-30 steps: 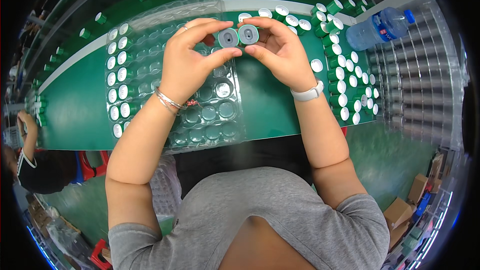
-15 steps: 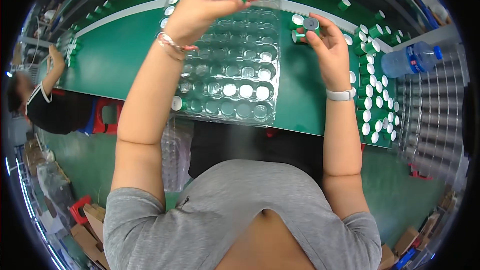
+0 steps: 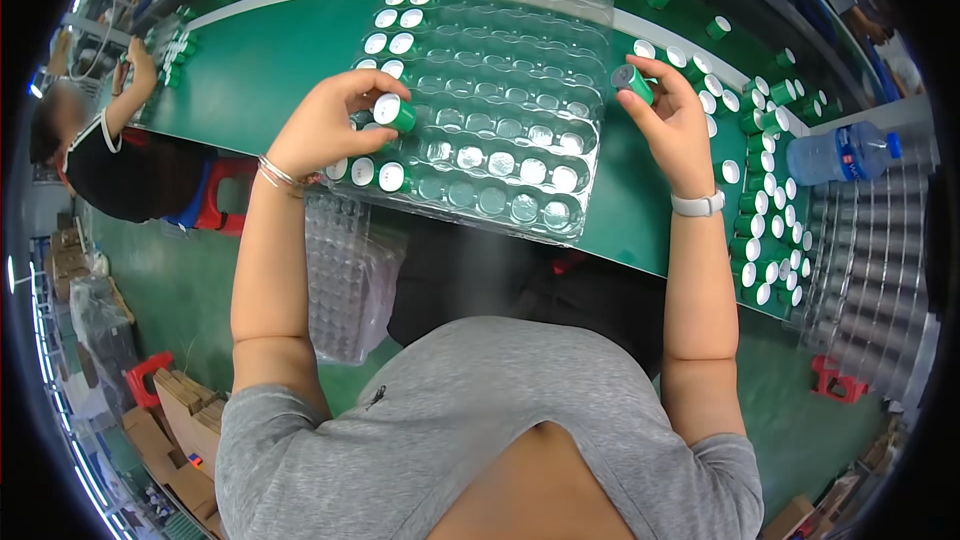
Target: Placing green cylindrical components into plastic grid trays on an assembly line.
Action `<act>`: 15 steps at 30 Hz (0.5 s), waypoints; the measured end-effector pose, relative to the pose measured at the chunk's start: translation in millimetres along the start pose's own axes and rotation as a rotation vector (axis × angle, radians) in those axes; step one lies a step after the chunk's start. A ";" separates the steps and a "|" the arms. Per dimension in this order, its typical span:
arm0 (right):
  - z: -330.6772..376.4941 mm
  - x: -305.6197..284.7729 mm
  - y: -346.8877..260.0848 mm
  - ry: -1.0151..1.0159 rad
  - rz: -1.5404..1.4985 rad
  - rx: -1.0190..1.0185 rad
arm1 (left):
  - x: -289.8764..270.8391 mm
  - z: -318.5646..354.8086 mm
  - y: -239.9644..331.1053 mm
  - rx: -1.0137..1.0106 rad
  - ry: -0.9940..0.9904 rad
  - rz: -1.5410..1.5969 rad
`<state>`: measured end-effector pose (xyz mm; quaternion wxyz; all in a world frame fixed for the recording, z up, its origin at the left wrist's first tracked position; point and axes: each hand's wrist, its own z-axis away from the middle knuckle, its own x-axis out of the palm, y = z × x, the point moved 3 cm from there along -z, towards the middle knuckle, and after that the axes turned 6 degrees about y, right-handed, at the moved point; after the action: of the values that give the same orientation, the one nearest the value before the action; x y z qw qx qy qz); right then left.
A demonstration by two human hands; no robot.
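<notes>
My left hand [image 3: 330,130] pinches a small green canister [image 3: 404,118] with a white lid, held at the left part of a clear plastic tray [image 3: 500,70]. The tray has rows of round pockets, and white-lidded canisters fill its left columns; my hand hides some of them. To the right of the tray, my right hand [image 3: 678,125] grips another green canister [image 3: 641,87] between thumb and fingers. That one is tilted, with a dark grey end facing left. Loose canisters [image 3: 708,100] stand just beyond and beside this hand.
Many canisters [image 3: 757,225] crowd the table's right end, near a lying water bottle [image 3: 845,153] and ribbed clear trays [image 3: 870,260]. More canisters [image 3: 718,28] sit on the dark strip behind. Stacked trays [image 3: 340,290] stand below the front edge. A co-worker [image 3: 130,165] sits at left.
My left hand has come down from above the tray's far side to its near left, still holding a canister. In my right hand the canister has tilted. The whole view has shifted slightly.
</notes>
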<state>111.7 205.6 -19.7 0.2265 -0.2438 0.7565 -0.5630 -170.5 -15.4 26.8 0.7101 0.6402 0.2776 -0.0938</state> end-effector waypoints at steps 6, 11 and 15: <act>-0.9 20.4 -5.8 -0.057 0.056 0.005 | 5.3 10.3 -5.9 0.046 0.007 -0.145; -9.7 75.9 -43.6 -0.312 0.427 -0.176 | 6.4 18.4 -0.1 0.126 -0.029 -0.269; -14.1 128.1 -44.0 -0.435 0.465 -0.429 | 6.5 18.3 -0.6 0.173 -0.012 -0.240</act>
<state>8.3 125.2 17.6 0.4470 -0.2214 0.8265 -0.2608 -160.4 -31.7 23.4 0.6376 0.6606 0.3390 -0.2055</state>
